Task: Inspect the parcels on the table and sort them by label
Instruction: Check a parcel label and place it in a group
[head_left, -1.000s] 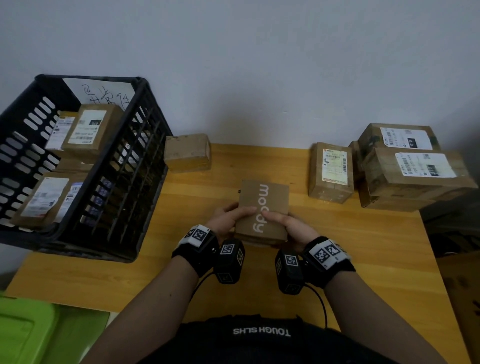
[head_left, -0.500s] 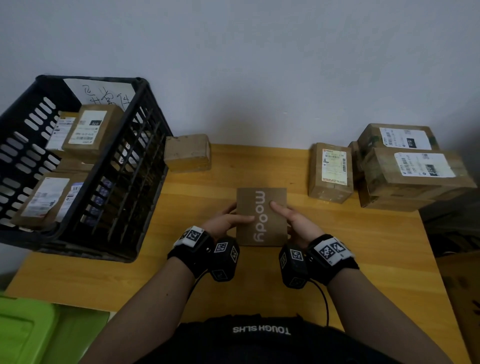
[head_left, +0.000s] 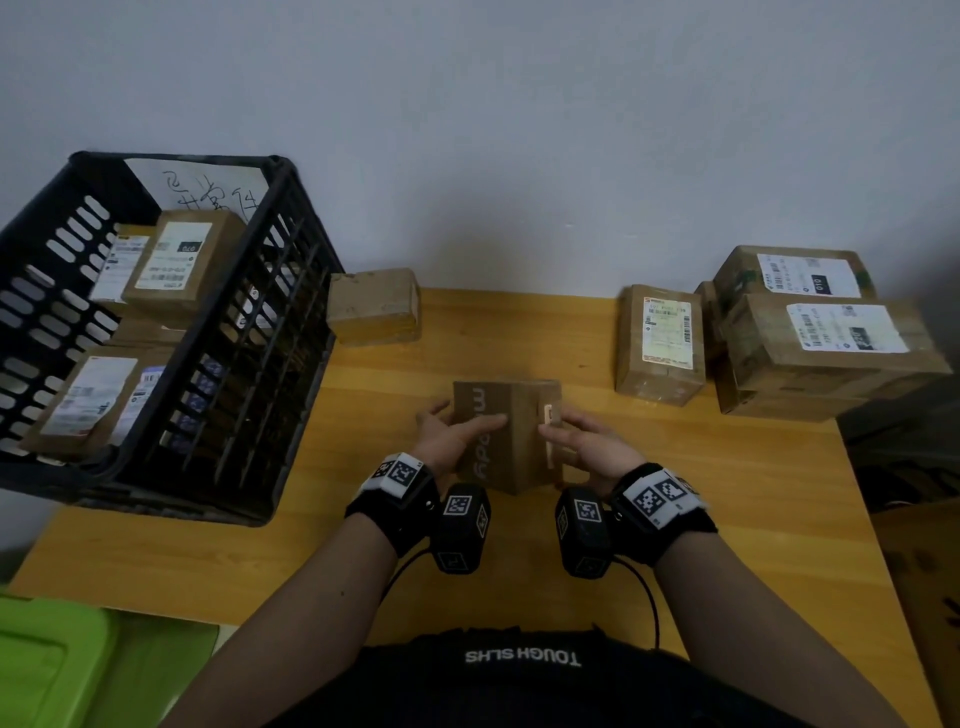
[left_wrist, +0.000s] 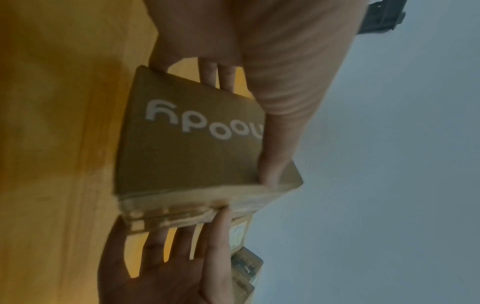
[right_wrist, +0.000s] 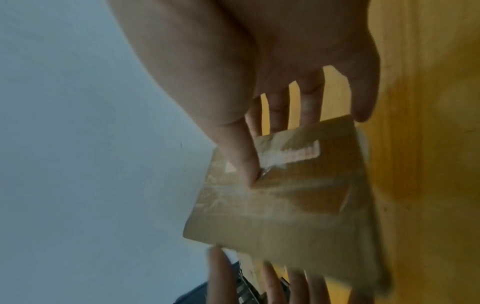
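Note:
A brown cardboard parcel (head_left: 511, 436) printed "moody" is held just above the table's middle, one long edge turned up. Its printed face (left_wrist: 187, 148) slopes left and its taped side (right_wrist: 285, 195), with a small pale sticker, slopes right. My left hand (head_left: 447, 436) grips it, thumb (left_wrist: 280, 123) across the print and fingers behind. My right hand (head_left: 587, 441) grips the other side, thumb (right_wrist: 239, 148) on the tape and fingers underneath. No shipping label shows on either face.
A black slatted crate (head_left: 291, 322) at the left holds several labelled parcels (head_left: 176, 265). A plain box (head_left: 374, 306) sits by the wall. One labelled parcel (head_left: 662, 343) and a stack of labelled parcels (head_left: 831, 338) stand at the right. A green bin (head_left: 52, 665) is below the table (head_left: 727, 519).
The parcel had its printed face up; both hands have rolled it leftwards, so one edge now points up and the taped side shows on the right.

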